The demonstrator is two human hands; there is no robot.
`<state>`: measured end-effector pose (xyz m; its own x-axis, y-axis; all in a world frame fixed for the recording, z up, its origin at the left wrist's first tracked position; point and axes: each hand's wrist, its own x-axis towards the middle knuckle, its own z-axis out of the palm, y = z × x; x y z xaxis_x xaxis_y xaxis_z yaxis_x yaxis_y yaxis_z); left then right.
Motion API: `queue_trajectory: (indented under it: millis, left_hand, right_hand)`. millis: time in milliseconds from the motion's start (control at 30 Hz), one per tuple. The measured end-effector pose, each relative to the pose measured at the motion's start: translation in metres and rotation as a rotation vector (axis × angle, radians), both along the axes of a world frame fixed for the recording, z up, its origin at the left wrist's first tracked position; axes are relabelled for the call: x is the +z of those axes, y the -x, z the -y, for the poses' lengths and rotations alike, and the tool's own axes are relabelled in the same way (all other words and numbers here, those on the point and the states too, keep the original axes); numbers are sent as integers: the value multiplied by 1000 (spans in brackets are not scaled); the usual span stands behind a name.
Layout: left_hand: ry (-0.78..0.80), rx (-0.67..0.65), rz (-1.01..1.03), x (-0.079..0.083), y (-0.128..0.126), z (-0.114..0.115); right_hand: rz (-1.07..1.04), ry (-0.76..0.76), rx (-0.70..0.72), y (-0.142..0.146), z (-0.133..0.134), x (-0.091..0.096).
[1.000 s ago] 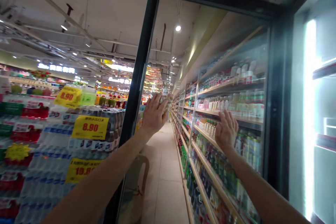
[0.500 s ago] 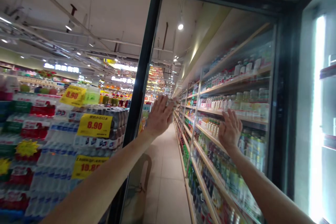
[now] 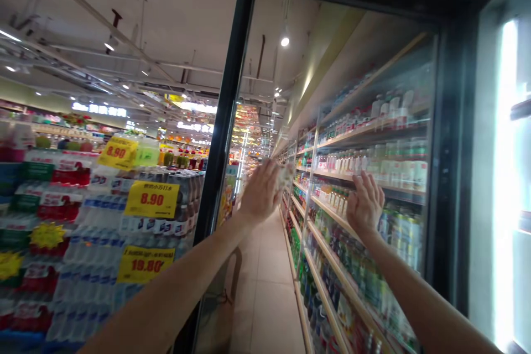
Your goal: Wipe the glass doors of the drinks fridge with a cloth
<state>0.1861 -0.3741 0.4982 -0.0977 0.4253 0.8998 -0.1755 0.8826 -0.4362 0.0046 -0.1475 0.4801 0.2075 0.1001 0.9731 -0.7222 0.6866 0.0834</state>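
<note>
An open glass cooler door with a black frame stands in front of me. My left hand reaches out to the glass near its left side, fingers stretched, pressing a pale crumpled cloth against it. My right hand lies flat on the glass further right, fingers spread, with nothing in it. Both forearms stretch up from the bottom of the view.
Through the glass I see a long aisle floor and shelves of bottled drinks. To the left stand stacked water packs with yellow price tags. A tan plastic stool sits behind the door. The lit cooler interior is at right.
My left hand with the cloth has slid to the right and slightly down across the glass. My right hand has stayed almost in place on the glass.
</note>
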Motion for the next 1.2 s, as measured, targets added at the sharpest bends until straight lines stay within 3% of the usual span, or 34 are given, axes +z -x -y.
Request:
queue_trajectory:
  millis: [100,167,300,400,533,600,667,767,833,900,1000,1067,1100,1200]
  left_hand:
    - [315,22,243,-24,6,-16]
    - [355,40,260,-19,5,-15]
    - [-25,40,-37,19,1,1]
    - [-114,14,-61,19,5,-4]
    - [257,0,239,-15,15,-29]
    - [362,11,296,-15,15,-30]
    - [259,41,204,2,11,-19]
    - [-95,41,-75,37,3,2]
    - [-218,19,-161,43,3,7]
    - [-140,9,-95,29,7,-1]
    - [256,-8,198,-3,14,-21]
    - [426,-12,335,-13,16,-28]
    - [406,-10,327,-12,16,-28]
    - [73,-1,90,6,15,-20]
  right_hand:
    - [-2,9,3,1,1,0]
    - [-6,10,-2,1,1,0]
    - [0,-4,4,0,1,0]
    - [22,-5,8,-1,0,0]
    - [41,-1,13,0,0,-1]
    - [36,-3,12,1,0,-1]
    - [28,-4,8,1,0,-1]
    - [39,-18,-1,1,0,-1]
    - [53,-21,-1,-1,0,-1]
    - [52,-13,6,-2,0,-1]
    - [58,-5,16,-1,1,-1]
    - [72,-8,22,1,0,-1]
    - [73,-10,26,2,-1,-1]
    - [44,-2,65,2,-3,-1]
